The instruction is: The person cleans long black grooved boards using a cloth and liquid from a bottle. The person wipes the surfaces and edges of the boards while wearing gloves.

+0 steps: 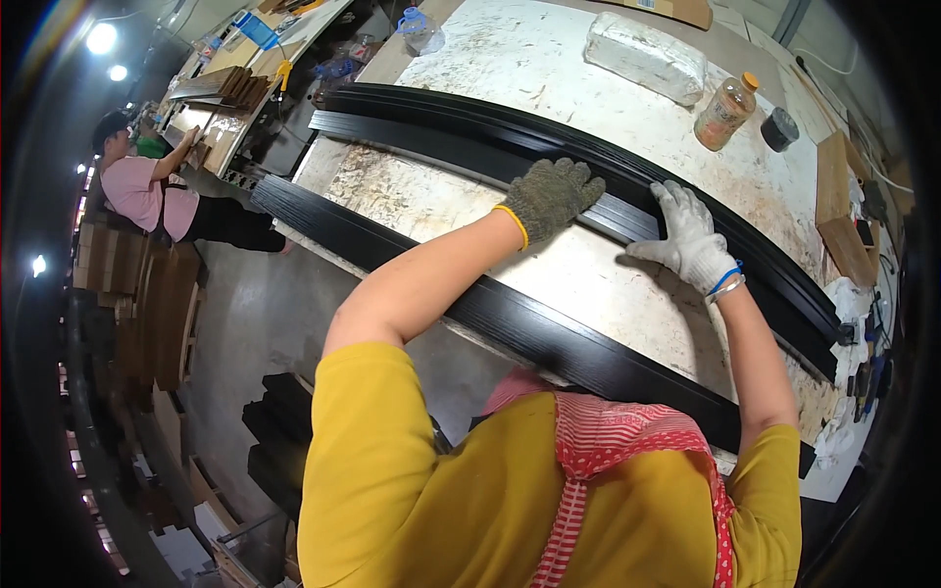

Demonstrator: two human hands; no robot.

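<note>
Long black moulding strips point(412, 113) lie side by side along the far part of the white worktable. My left hand point(554, 201), in a dark grey-green glove with a yellow cuff, rests on them near their middle, fingers laid flat. To its right, my right hand point(686, 238) wears a pale grey glove. Its fingers reach over the same strips and its thumb is spread away to the left. Between the hands a shiny grooved strip face point(627, 218) shows. Another black strip point(588, 343) runs along the table's near edge, below both forearms.
On the worktable point(500, 64) are a white wrapped block point(645, 57), an orange-capped bottle point(725, 111), a dark round roll point(779, 129) and a clear jug point(420, 31). A wooden box point(845, 211) stands at right. A person in pink point(137, 186) works at another bench on the left.
</note>
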